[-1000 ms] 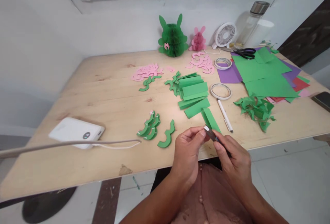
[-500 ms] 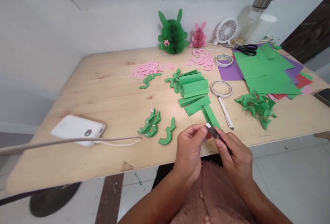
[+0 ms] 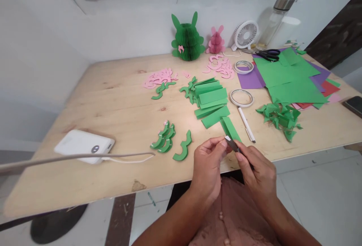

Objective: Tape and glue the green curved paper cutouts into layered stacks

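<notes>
Above the table's front edge, my right hand (image 3: 258, 168) is closed round a slim dark-grey tool (image 3: 232, 144), its flat end pointing up and left; its exact kind is unclear. A small white piece (image 3: 227, 138) shows at that end. My left hand (image 3: 207, 163) is closed in a pinch right beside the tool's tip, and what lies between its fingertips is hidden. Just beyond the hands lies a folded green paper strip (image 3: 230, 128). To their left are a wavy green paper cutout (image 3: 183, 147) and a group of similar cutouts (image 3: 164, 138) with whitish strips on them.
Folded green strips (image 3: 212, 98), tape rolls (image 3: 241, 98), a pen (image 3: 246, 124) and green scraps (image 3: 279, 117) lie beyond. Scissors (image 3: 268, 54) rest on coloured sheets (image 3: 294, 83). A green paper rabbit (image 3: 188, 40), fan (image 3: 246, 34) and bottle (image 3: 275, 19) stand behind; a power bank (image 3: 83, 144) lies left.
The camera view has shifted slightly. Both hands keep nearly the same pose, with the dark tool still at the left fingertips.
</notes>
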`<state>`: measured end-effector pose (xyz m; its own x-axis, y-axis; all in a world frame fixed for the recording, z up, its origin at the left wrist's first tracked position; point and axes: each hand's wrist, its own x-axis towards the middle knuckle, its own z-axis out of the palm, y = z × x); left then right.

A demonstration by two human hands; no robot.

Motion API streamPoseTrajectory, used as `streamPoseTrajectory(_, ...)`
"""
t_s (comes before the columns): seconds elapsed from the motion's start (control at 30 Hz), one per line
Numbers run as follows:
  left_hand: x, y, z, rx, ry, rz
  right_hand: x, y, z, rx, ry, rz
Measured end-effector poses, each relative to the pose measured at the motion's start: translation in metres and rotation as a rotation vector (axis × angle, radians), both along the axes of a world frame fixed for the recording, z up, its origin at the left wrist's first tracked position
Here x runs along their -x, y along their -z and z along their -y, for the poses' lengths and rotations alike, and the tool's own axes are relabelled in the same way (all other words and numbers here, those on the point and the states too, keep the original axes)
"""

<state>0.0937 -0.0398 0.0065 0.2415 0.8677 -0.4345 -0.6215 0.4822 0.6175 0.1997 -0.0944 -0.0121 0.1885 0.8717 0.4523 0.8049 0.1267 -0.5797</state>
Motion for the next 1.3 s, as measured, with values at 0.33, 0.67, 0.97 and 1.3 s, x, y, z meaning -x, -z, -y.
streamPoseTrajectory(0.33,-0.0009,-0.0029,0.001,0.007,0.007,-0.012,-0.0007,-0.0006,0.0001,-0.024,0.002,-0.006)
streamPoseTrajectory(0.67,-0.002,-0.0047,0.001,-0.003,0.011,-0.019,-0.0012,0.0002,0.0007,-0.014,0.016,-0.006)
streamPoseTrajectory(0.97,-0.0024,-0.0081,0.0016,-0.003,0.011,-0.02,-0.0004,-0.0027,-0.0003,-0.022,0.026,0.008)
streamPoseTrajectory(1.3,-0.0031,-0.0075,0.0011,-0.008,0.003,-0.01,-0.002,-0.0016,-0.0011,-0.023,0.018,0.019)
